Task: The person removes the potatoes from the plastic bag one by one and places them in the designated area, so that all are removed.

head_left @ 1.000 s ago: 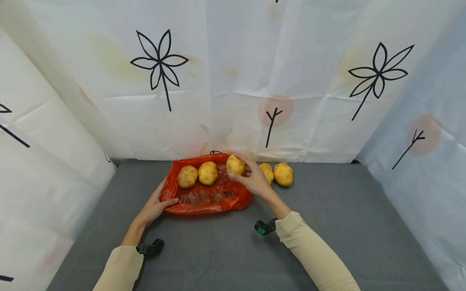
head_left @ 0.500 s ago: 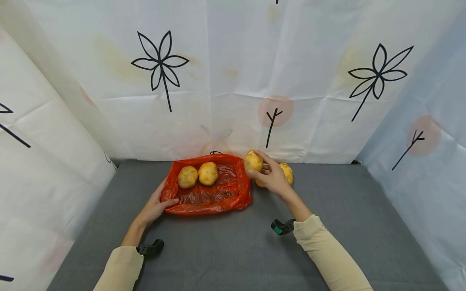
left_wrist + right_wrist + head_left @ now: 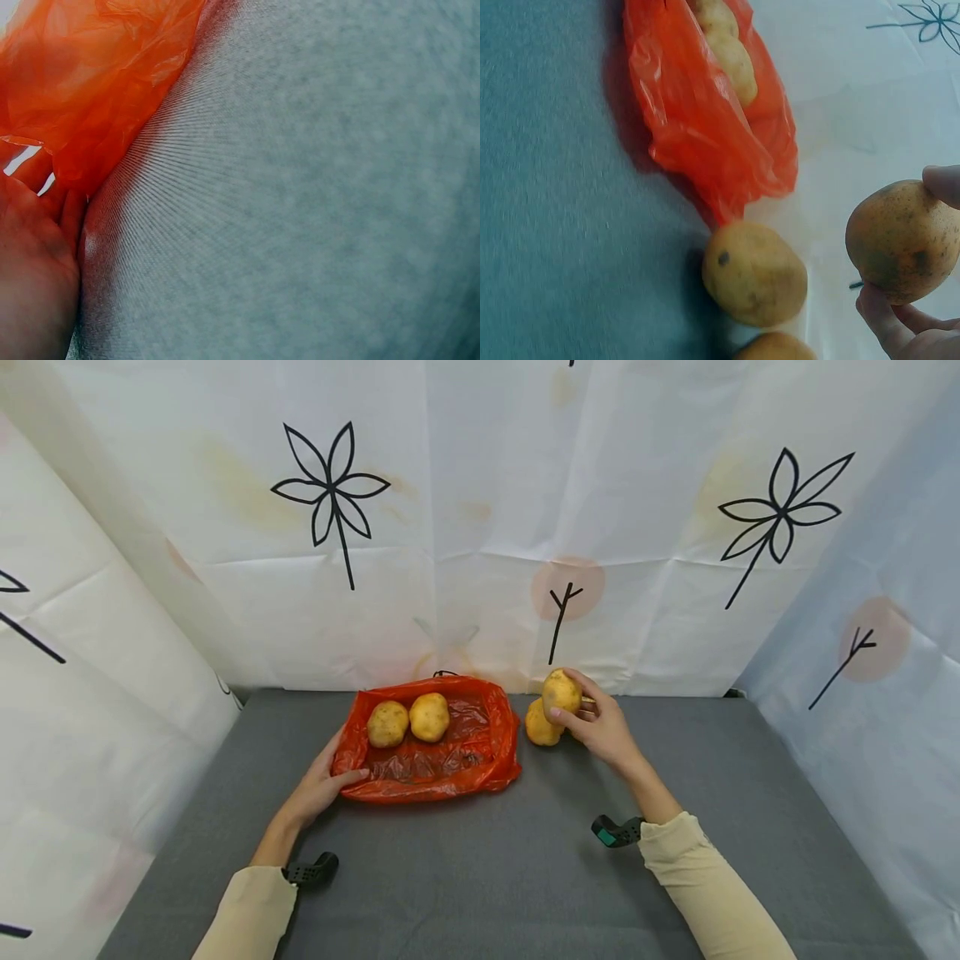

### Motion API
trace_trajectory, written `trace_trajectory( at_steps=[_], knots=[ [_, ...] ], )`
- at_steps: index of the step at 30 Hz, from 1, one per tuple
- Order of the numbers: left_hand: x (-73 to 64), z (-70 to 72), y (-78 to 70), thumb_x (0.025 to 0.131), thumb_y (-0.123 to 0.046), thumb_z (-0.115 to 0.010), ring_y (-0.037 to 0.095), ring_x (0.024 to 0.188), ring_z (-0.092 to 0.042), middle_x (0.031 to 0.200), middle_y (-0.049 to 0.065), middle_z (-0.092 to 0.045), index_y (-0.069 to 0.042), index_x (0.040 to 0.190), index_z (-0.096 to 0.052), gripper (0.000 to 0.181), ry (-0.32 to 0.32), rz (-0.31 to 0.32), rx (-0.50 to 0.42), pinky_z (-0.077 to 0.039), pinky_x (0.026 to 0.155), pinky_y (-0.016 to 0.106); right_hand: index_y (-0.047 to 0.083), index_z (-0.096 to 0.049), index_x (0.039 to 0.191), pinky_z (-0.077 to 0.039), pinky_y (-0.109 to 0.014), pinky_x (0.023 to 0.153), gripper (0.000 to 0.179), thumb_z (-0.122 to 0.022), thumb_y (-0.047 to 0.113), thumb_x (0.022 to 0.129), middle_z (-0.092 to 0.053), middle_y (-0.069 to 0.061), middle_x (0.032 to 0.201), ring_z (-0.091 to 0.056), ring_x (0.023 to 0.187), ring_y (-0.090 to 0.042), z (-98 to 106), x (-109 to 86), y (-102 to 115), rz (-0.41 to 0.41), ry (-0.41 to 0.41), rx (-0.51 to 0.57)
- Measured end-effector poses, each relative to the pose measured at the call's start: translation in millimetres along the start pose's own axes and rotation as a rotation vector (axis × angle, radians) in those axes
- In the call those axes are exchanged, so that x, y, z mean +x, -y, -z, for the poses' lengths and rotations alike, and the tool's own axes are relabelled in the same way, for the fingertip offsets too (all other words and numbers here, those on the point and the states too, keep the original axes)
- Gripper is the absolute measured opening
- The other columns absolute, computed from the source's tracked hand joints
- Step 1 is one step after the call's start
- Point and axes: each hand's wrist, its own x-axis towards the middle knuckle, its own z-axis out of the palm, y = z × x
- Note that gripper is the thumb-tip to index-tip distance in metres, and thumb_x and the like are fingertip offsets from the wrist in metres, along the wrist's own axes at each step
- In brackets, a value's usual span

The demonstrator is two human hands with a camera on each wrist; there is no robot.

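Observation:
A red plastic bag point(image 3: 435, 789) lies spread with its mouth up, two yellow potatoes point(image 3: 429, 717) inside at its left. My left hand point(image 3: 315, 787) grips the bag's left end, thumb over the rim; the left wrist view shows the fingers at the thin orange-red plastic point(image 3: 97, 90). To the right of the bag, my right hand point(image 3: 606, 732) holds a potato point(image 3: 561, 691) between thumb and fingers, raised above the table. Just beneath it sits another potato point(image 3: 540, 725). One more potato point(image 3: 775, 349) shows partly at the bottom of the right wrist view, hidden behind the hand in the head view.
A grey cloth-covered table point(image 3: 450, 885) carries everything. White curtains point(image 3: 480, 510) printed with leaves and twigs hang at its back and both sides. Each wrist wears a black band point(image 3: 617, 832). A thin dark loop point(image 3: 444, 673) pokes up behind the bag.
My right hand has carried the potato from above the bag's right part out to the right, over the potatoes on the table. My left hand and the bag have stayed put.

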Motion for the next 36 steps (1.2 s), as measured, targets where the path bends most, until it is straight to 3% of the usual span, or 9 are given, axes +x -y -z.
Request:
trace_trajectory(
  at_steps=[12, 21, 24, 27, 32, 36],
  knots=[
    [1.1, 1.0, 0.3, 0.096, -0.012, -0.07, 0.038, 0.151, -0.013, 0.168, 0.014, -0.011, -0.02, 0.165, -0.009, 0.093, -0.003, 0.009, 0.004, -0.013, 0.116, 0.064, 0.02, -0.033, 0.161, -0.049, -0.053, 0.096, 0.072, -0.07, 0.022, 0.099, -0.038, -0.024, 0.152, -0.052, 0.128, -0.042, 34, -10.3, -6, -0.051, -0.041, -0.015],
    [1.0, 0.7, 0.6, 0.097, -0.011, -0.069, 0.04, 0.15, -0.014, 0.168, 0.016, -0.011, -0.019, 0.165, -0.009, 0.092, -0.002, 0.004, 0.003, -0.013, 0.116, 0.065, 0.018, -0.028, 0.162, -0.048, -0.02, 0.082, 0.074, -0.068, 0.021, 0.1, -0.033, -0.028, 0.154, -0.05, 0.128, -0.046, 61, -19.0, -22, -0.081, -0.09, -0.064],
    [1.0, 0.5, 0.5, 0.096, -0.011, -0.07, 0.038, 0.15, -0.015, 0.168, 0.015, -0.011, -0.019, 0.165, -0.009, 0.092, 0.0, -0.001, -0.003, -0.014, 0.116, 0.064, 0.017, -0.027, 0.162, -0.051, -0.024, 0.083, 0.074, -0.068, 0.02, 0.1, -0.032, -0.03, 0.154, -0.049, 0.128, -0.047, 68, -22.2, -28, -0.09, -0.09, -0.07],
    [0.3, 0.0, -0.1, 0.096, -0.01, -0.07, 0.038, 0.15, -0.016, 0.168, 0.015, -0.013, -0.019, 0.165, -0.01, 0.092, -0.002, -0.002, -0.006, -0.014, 0.116, 0.064, 0.017, -0.027, 0.163, -0.053, -0.038, 0.087, 0.074, -0.067, 0.021, 0.1, -0.032, -0.03, 0.154, -0.05, 0.127, -0.049, 74, -24.1, -33, -0.112, -0.087, -0.082],
    [-0.9, -0.2, -0.3, 0.096, -0.01, -0.07, 0.037, 0.15, -0.016, 0.168, 0.015, -0.013, -0.02, 0.165, -0.01, 0.092, -0.005, 0.006, -0.009, -0.013, 0.116, 0.063, 0.016, -0.025, 0.163, -0.047, -0.059, 0.095, 0.074, -0.065, 0.026, 0.101, -0.032, -0.03, 0.153, -0.047, 0.128, -0.051, 79, -24.3, -46, -0.174, -0.075, -0.099],
    [-0.5, -0.1, 0.4, 0.096, -0.01, -0.07, 0.036, 0.15, -0.014, 0.168, 0.014, -0.013, -0.021, 0.165, -0.009, 0.092, -0.004, 0.009, -0.006, -0.012, 0.117, 0.063, 0.015, -0.025, 0.163, -0.042, -0.064, 0.099, 0.073, -0.065, 0.025, 0.102, -0.031, -0.032, 0.152, -0.045, 0.13, -0.052, 81, -23.1, -57, -0.229, -0.053, -0.104]
  ],
)
